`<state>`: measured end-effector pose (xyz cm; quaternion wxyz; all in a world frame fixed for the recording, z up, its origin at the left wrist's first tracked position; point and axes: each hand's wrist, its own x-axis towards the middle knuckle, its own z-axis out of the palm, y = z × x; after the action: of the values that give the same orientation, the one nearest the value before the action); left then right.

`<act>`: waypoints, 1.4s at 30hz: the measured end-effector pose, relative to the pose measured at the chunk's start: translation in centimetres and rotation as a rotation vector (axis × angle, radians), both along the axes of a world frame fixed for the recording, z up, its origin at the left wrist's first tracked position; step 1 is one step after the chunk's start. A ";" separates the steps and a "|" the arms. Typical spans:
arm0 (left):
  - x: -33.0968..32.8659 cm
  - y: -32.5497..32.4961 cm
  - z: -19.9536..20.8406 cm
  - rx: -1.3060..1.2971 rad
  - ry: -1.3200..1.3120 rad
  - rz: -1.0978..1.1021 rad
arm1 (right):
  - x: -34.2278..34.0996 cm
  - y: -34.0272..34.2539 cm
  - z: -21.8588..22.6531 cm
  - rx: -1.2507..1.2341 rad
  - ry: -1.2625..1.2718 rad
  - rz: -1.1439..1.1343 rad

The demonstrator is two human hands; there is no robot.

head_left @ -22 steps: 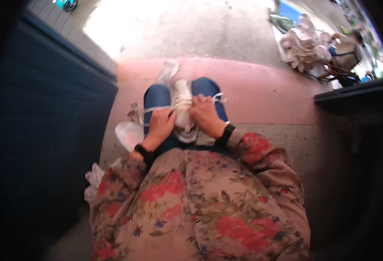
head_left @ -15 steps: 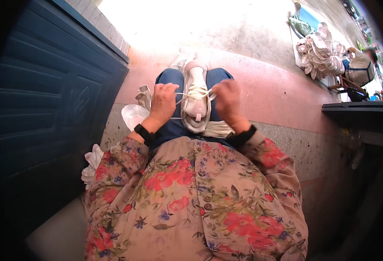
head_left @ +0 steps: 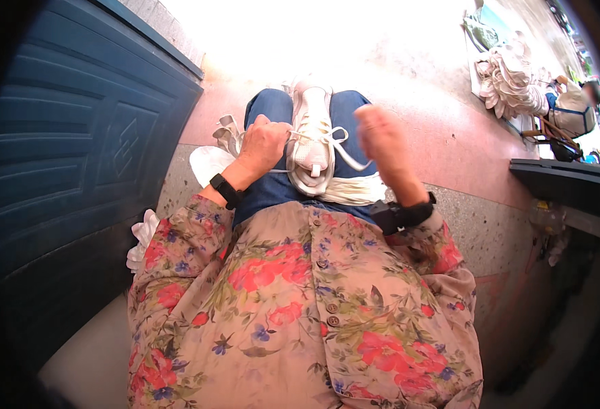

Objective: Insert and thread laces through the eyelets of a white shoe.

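A white and pale pink sneaker [head_left: 311,146] lies between my knees, its heel toward me and its toe pointing away. White shoelace [head_left: 346,150] threads its upper eyelets, and a slack length curves out to the right. My left hand [head_left: 267,144] is closed beside the shoe's left edge, pinching lace at the eyelets. Off to the right, above my right knee, is my right hand [head_left: 385,143], apart from the shoe and smeared by motion. The loose lace runs toward its heel; whether the fingers grip it is unclear. A bundle of white laces [head_left: 354,190] rests across my lap.
White shoe pieces [head_left: 210,163] lie by my left leg, with more [head_left: 143,238] beside the dark blue panelled door [head_left: 95,136]. At far right, a seated person [head_left: 572,108] is near a heap of pale shoes [head_left: 511,78]. A dark ledge [head_left: 557,176] juts in from the right.
My right hand has moved right and back from the shoe, leaving a slack lace curve. My left hand has shifted slightly right, closer to the eyelets.
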<state>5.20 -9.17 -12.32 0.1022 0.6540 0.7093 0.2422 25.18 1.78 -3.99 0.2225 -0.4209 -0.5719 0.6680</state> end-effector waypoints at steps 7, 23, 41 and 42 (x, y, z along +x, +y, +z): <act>1.2 -0.3 -0.3 -0.109 -0.146 0.169 | -4.2 -3.9 -7.7 0.544 -0.317 0.341; 1.4 -0.6 0.1 0.069 -0.088 0.276 | -4.9 -3.3 -8.1 1.204 -0.491 0.508; 1.4 -0.4 3.0 -0.122 -0.524 0.311 | -0.4 1.3 11.2 -0.516 1.123 0.487; 1.3 -0.3 2.8 -0.144 -0.525 0.319 | -0.5 1.4 11.0 -0.484 1.115 0.503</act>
<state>6.52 -9.49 -9.57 0.2883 0.4407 0.7678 0.3650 24.65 3.14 7.04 0.2216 0.0969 -0.2854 0.9274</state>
